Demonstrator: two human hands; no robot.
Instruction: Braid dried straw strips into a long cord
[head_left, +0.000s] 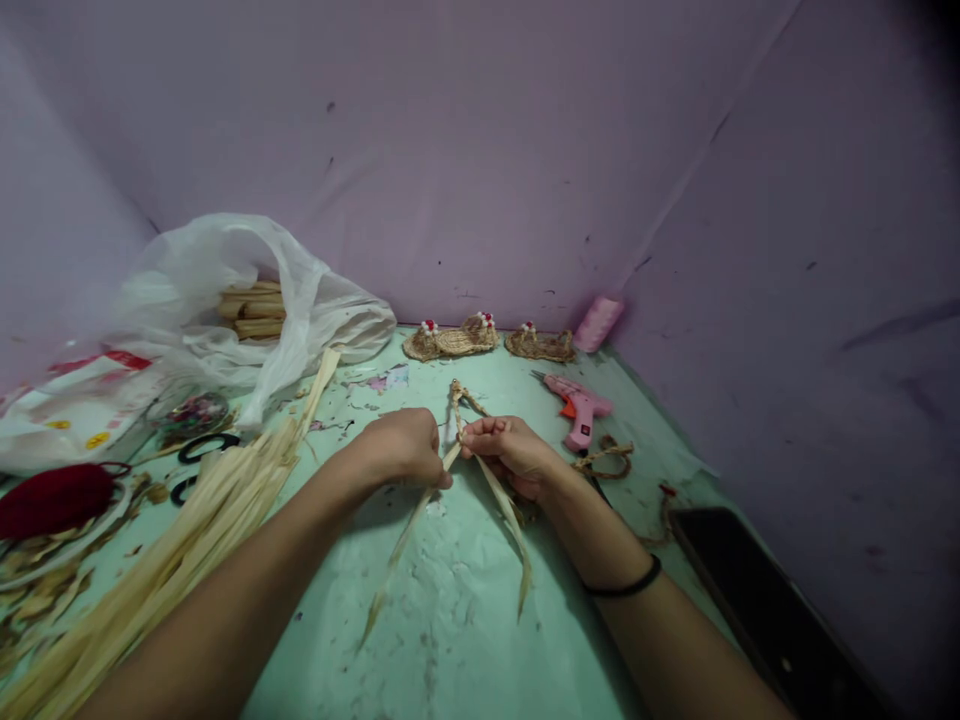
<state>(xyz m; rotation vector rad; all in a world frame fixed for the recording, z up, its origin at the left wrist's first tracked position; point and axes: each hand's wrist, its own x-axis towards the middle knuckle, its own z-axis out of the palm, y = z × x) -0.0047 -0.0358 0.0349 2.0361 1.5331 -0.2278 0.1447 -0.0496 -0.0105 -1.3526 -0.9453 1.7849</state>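
Between my hands is a braid of dried husk (456,402), its upper end bent into a narrow loop on the table. My left hand (409,447) is closed on one pale husk strip (401,550), whose tail hangs down toward me. With thumb and fingers pinched together, my right hand (510,452) holds the braid near where the loose strips part. Another strip (508,510) trails from under the right hand. Part of the braid is hidden behind the right fingers.
Left lie a bundle of husk strips (225,500), black-handled scissors (206,447), dark red yarn (56,500) and a plastic bag (307,300). Small woven slippers (457,343) and a pink thread spool (598,323) stand at the back. Right are a pink glue gun (581,408) and a phone (757,600).
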